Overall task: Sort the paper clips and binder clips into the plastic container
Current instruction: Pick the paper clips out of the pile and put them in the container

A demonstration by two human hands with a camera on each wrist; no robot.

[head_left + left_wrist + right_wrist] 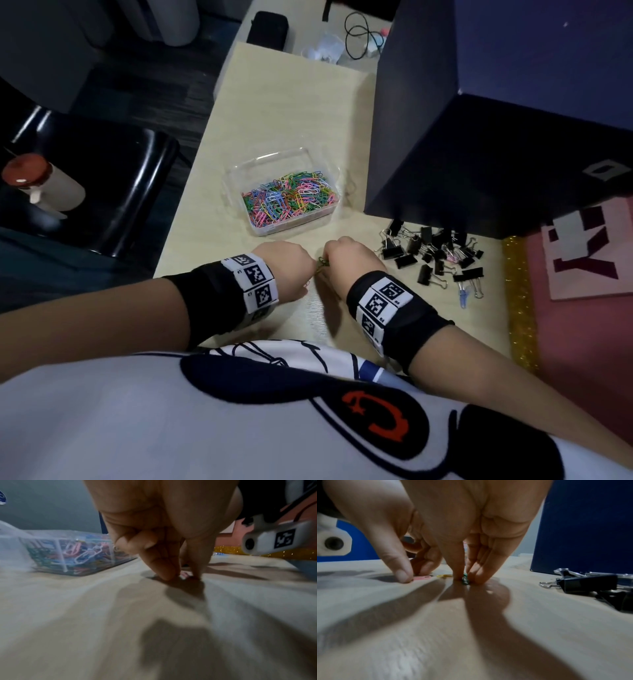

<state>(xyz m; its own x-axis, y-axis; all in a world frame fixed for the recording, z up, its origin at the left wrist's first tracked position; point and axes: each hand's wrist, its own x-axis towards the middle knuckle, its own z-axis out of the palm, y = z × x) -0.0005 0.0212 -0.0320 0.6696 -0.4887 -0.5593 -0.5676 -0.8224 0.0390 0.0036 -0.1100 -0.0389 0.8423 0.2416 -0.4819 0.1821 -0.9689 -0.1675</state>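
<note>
On table [284, 113] | right hand [346, 262] pinches green clip [465, 580] | left hand [286, 267] pinches pink clip [422, 577]

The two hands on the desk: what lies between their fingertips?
In the right wrist view, a yellow paper clip lies flat on the desk between the left hand and the right hand.

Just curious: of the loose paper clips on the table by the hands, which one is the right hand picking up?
The green paper clip, pinched upright between the right hand's fingers; the pink and yellow ones lie flat.
</note>
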